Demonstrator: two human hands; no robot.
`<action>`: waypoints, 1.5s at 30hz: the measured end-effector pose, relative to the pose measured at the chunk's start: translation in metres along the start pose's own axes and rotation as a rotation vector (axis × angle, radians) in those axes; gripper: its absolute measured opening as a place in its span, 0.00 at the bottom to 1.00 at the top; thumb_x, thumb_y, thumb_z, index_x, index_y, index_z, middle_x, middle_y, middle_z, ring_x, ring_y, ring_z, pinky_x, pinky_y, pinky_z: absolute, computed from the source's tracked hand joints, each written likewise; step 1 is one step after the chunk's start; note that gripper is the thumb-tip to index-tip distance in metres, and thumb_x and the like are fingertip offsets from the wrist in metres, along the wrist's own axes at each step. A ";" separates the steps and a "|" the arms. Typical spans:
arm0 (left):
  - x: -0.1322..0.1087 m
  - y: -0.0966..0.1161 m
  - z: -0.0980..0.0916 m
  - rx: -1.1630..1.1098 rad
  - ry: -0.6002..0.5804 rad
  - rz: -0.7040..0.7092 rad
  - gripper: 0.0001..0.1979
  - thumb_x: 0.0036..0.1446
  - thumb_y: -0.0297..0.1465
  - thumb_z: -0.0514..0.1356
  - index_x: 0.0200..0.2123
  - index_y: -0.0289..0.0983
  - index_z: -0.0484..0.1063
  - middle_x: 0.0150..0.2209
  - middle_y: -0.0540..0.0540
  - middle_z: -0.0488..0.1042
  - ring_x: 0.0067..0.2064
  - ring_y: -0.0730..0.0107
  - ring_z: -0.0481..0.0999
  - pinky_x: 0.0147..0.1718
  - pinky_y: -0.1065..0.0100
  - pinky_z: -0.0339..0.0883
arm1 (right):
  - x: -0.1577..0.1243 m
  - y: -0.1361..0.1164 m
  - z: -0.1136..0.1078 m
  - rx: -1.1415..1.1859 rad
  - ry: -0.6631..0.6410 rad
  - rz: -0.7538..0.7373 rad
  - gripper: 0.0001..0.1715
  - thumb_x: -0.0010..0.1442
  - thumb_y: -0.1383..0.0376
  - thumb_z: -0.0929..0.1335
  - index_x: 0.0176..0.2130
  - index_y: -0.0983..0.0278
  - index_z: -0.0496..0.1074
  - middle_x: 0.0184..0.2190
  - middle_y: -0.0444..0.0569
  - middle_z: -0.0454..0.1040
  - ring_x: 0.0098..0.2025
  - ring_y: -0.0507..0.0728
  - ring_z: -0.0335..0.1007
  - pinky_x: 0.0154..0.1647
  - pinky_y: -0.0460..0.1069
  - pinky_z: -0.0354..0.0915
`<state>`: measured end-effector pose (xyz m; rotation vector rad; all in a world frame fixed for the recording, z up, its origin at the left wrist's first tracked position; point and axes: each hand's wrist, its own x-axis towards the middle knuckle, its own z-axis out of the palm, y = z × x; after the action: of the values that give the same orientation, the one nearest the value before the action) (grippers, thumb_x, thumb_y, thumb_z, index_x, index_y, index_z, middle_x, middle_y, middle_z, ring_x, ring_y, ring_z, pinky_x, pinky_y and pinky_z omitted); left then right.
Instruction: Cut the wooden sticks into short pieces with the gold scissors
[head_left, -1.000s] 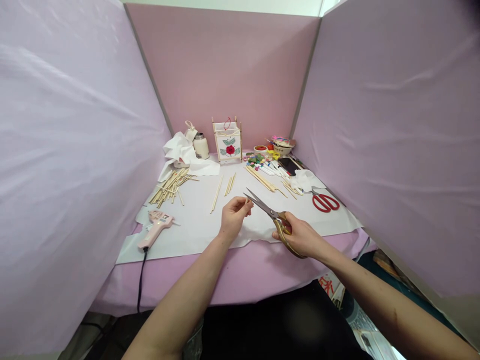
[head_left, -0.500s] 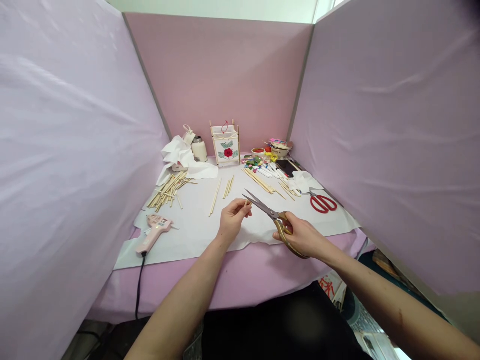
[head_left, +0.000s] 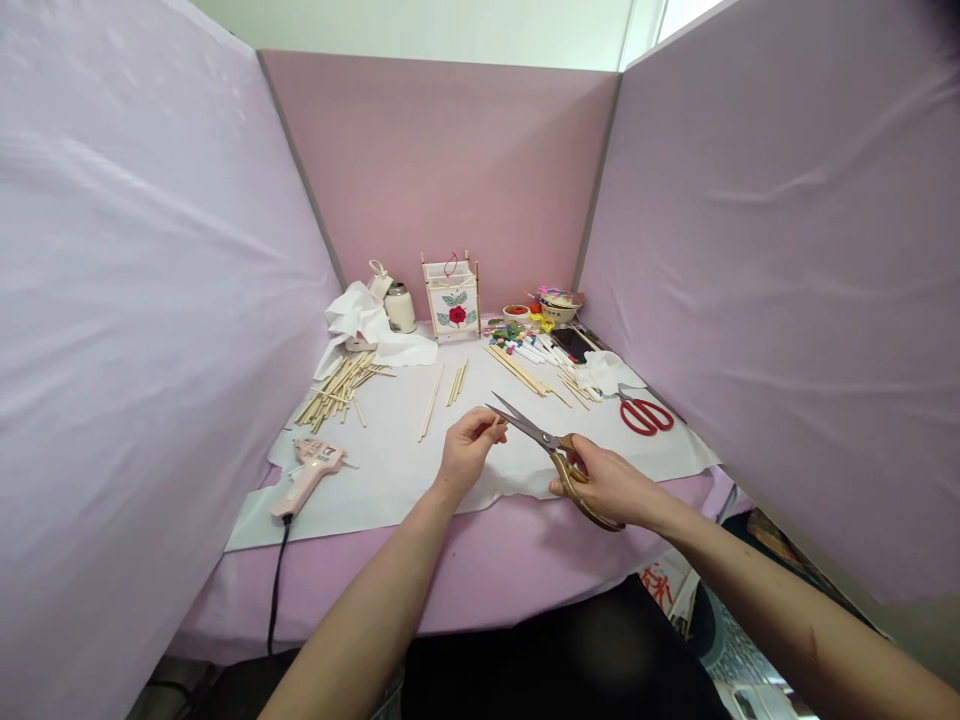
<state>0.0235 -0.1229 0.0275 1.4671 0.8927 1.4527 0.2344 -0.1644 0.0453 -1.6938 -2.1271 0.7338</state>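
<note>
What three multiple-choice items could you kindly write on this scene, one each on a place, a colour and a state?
1. Where is the glue gun? A) Inside the bowl B) On the white paper, front left C) Behind the lantern
2. What colour are the handles of the smaller scissors? A) Blue B) Green C) Red
3. What is the right hand holding? A) Gold-handled scissors B) Nothing C) A wooden stick

Answers: 1 B, it lies on the paper near the front edge. 2 C, both loops show red. 3 A, the gold handles sit in its grip.
</note>
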 end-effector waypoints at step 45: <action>0.021 -0.034 -0.034 -0.717 0.395 -0.472 0.07 0.53 0.24 0.58 0.36 0.31 0.73 0.27 0.48 0.65 0.25 0.83 0.65 0.22 0.79 0.62 | 0.204 0.062 -0.002 -0.452 0.319 0.290 0.18 0.59 0.68 0.62 0.44 0.78 0.73 0.43 0.68 0.72 0.45 0.62 0.69 0.42 0.49 0.59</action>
<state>-0.0061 -0.0876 0.0019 0.4147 0.7567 1.4904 0.2355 0.0433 -0.0019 -2.2062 -1.9383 0.0264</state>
